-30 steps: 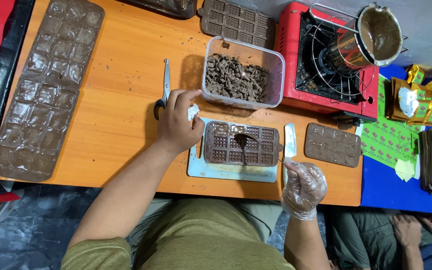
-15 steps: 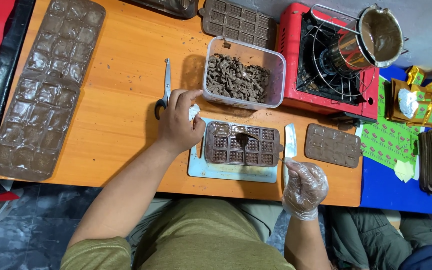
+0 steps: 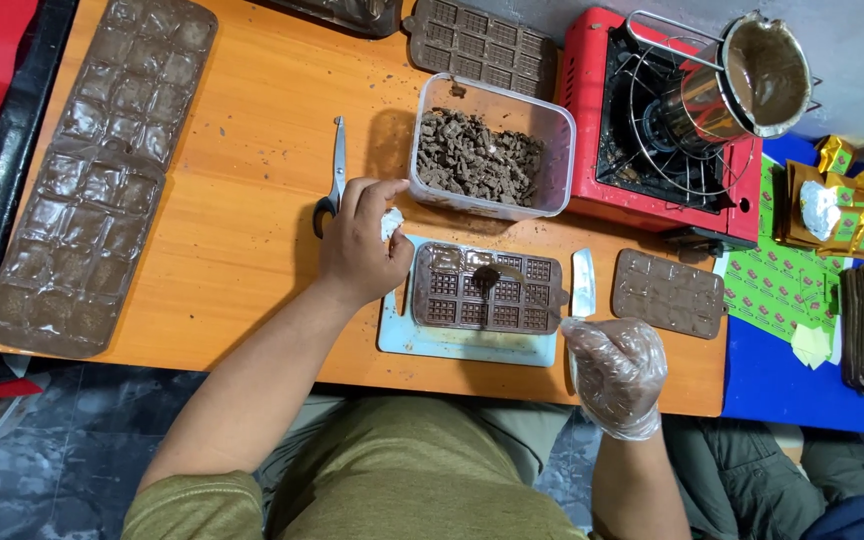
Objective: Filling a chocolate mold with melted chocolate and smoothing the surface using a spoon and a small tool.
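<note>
My left hand (image 3: 360, 245) rests on the orange table at the left end of a brown chocolate mould (image 3: 452, 295), with a small white crumpled wad (image 3: 391, 222) pinched in its fingers. The mould lies on a pale cutting board (image 3: 452, 345). My right hand (image 3: 617, 372), in a clear plastic glove, is curled at the table's front edge. It holds the thin handle of a spoon (image 3: 485, 278) whose dark bowl sits over the mould's middle. A flat metal scraper (image 3: 583, 283) lies between the mould and my right hand.
A clear tub of chocolate chunks (image 3: 487, 150) stands behind the mould, with scissors (image 3: 337, 175) to its left. At the right is a red stove (image 3: 602, 100) with a metal pot (image 3: 767, 70) of melted chocolate. A long filled tray (image 3: 102, 170) is at the left, another mould (image 3: 667, 293) and gold-wrapped packs (image 3: 852, 190) at the right.
</note>
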